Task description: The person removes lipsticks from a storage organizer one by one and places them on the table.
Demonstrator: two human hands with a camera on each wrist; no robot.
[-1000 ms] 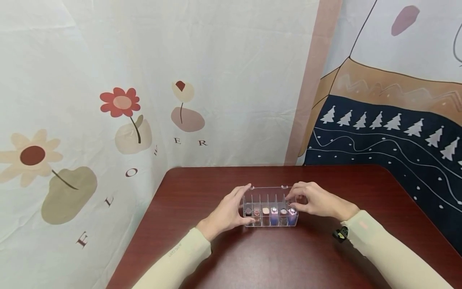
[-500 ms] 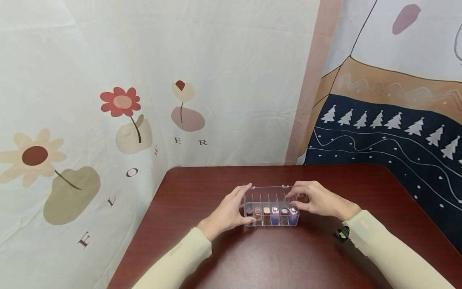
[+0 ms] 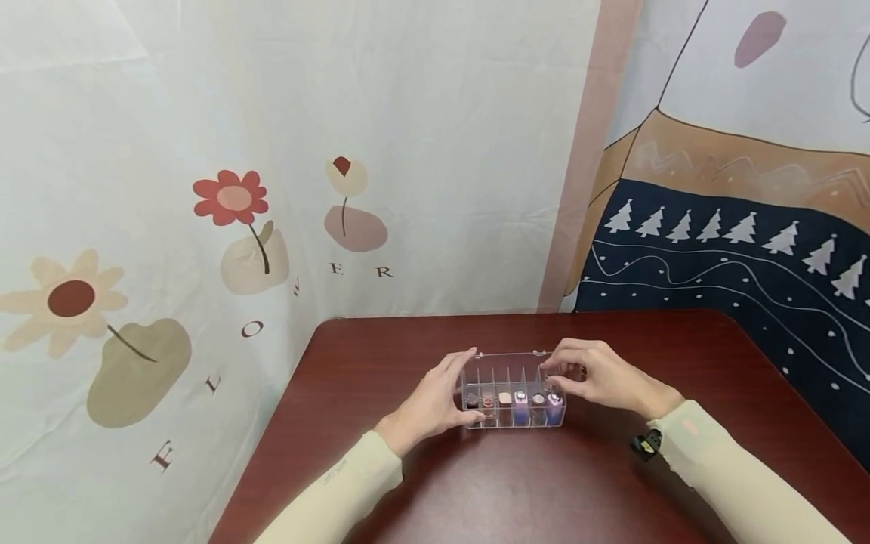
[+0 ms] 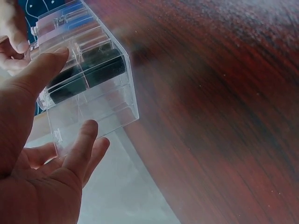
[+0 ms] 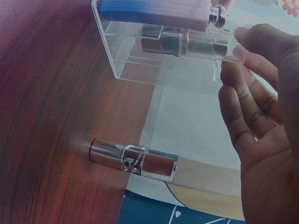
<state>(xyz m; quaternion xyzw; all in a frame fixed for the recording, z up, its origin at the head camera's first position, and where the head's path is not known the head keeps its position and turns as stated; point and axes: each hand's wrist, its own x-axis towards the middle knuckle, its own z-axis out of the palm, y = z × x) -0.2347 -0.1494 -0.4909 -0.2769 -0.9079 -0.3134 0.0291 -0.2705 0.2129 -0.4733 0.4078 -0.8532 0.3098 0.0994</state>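
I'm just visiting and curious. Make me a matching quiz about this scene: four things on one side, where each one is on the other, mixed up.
Things:
1. left hand
2. right hand
3. loose lipstick
4. purple-blue lipstick

Places:
A. lies on the table, outside the clear box
B. at the clear box's left end
C. stands in the rightmost compartment
D. at the clear box's right end

Pairs: 1-B, 2-D, 3-A, 4-C
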